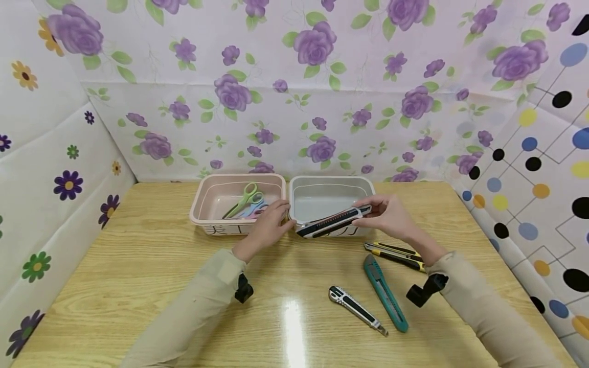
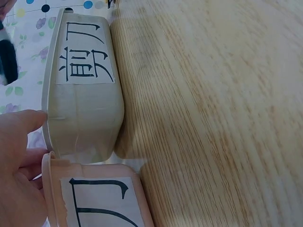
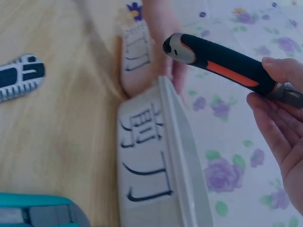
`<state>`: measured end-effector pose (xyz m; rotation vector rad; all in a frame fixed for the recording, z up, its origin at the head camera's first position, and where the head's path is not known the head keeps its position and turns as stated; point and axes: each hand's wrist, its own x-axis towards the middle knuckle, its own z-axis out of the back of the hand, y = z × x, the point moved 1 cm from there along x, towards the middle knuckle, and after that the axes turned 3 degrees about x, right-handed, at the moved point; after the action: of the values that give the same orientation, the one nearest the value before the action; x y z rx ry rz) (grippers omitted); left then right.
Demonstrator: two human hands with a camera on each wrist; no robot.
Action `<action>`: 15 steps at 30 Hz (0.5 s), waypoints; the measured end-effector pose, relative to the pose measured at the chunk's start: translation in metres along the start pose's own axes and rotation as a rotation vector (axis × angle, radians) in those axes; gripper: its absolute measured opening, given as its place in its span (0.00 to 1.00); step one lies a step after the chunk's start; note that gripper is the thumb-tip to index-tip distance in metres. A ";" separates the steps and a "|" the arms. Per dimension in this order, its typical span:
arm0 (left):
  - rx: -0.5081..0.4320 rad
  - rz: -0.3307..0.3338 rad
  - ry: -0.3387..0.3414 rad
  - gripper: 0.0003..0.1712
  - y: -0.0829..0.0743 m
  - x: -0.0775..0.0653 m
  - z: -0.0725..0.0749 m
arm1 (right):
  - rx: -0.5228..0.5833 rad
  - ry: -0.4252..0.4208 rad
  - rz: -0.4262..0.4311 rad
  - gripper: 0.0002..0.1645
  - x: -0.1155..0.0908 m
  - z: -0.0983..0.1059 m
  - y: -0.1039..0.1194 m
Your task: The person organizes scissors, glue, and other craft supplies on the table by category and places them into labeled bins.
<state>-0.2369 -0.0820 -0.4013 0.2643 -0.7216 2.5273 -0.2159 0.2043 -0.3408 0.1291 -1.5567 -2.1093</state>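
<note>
My right hand (image 1: 388,219) pinches a black utility knife (image 1: 332,223) with orange trim by one end, between thumb and fingers. Tilted, the knife hangs over the front rim of the grey bin (image 1: 332,179). In the right wrist view the knife's rounded silver-and-black butt (image 3: 182,48) points away from the hand. My left hand (image 1: 270,225) rests where the two bins meet, its fingers on the side rim of the pink bin (image 1: 199,203). Its thumb (image 2: 32,120) touches the grey bin's rim in the left wrist view. Several scissors (image 1: 247,200) lie inside the pink bin.
On the wooden table (image 1: 138,286), right of centre, lie a yellow-and-black utility knife (image 1: 397,255), a teal one (image 1: 385,294) and a silver-and-black one (image 1: 356,308). Paper labels (image 2: 87,53) with black characters are on the bin fronts. Flowered cloth (image 1: 276,117) stands behind the bins.
</note>
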 end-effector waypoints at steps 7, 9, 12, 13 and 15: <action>-0.003 0.003 -0.004 0.24 0.002 0.000 -0.001 | 0.012 -0.057 0.045 0.19 0.004 0.017 0.003; -0.002 -0.001 -0.009 0.24 0.002 0.000 -0.002 | -0.003 -0.080 0.048 0.18 0.005 0.021 0.002; 0.008 -0.003 -0.011 0.25 0.002 0.001 -0.003 | -0.042 -0.119 0.038 0.17 0.007 0.026 -0.001; 0.012 -0.003 -0.010 0.25 0.002 0.001 -0.003 | -0.052 -0.134 0.026 0.18 0.007 0.027 -0.002; 0.015 0.001 -0.005 0.25 0.002 0.001 -0.003 | -0.077 -0.159 0.006 0.19 0.008 0.030 -0.005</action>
<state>-0.2389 -0.0816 -0.4041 0.2756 -0.7045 2.5345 -0.2353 0.2275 -0.3330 -0.0721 -1.5592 -2.2181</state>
